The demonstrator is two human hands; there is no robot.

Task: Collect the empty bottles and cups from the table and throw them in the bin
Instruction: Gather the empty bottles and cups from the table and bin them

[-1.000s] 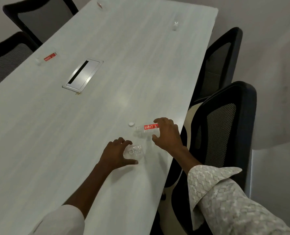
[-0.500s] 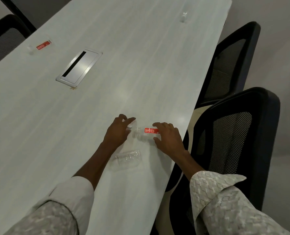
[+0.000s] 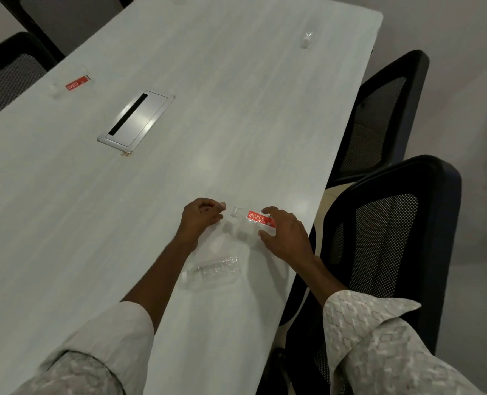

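Near the lower middle of the frame a clear bottle [image 3: 249,223] with a red label lies on its side on the pale surface [image 3: 236,109], close to the right edge. The right hand [image 3: 286,233] is cupped over its label end, fingers bent on the far side and thumb on the near side, so it has a loose hold on the body; this looks like a steadying grip, to stop the round bottle from rolling. The left hand [image 3: 201,216] is at the neck end, fingers curled in and the tips pinched together; it seems to hold something small, perhaps the cap, but I cannot tell this for sure. My judgement is that the person wants to close the bottle or prepare it before lifting, which explains why both hands meet at one thing. Just below, between the two forearms, a crushed clear cup [image 3: 215,270] lies flat and free, touched by no hand; it is probably left there to be taken together with the bottle. At the upper left a second bottle [image 3: 71,84] with the same red label lies near the far edge, and at the upper right a small clear cup [image 3: 306,41] stands alone, well apart from all. A metal cable hatch [image 3: 136,121] is set in the middle. Black chairs [image 3: 393,238] stand at the right side. No bin is in view, so the collecting is at an early step.
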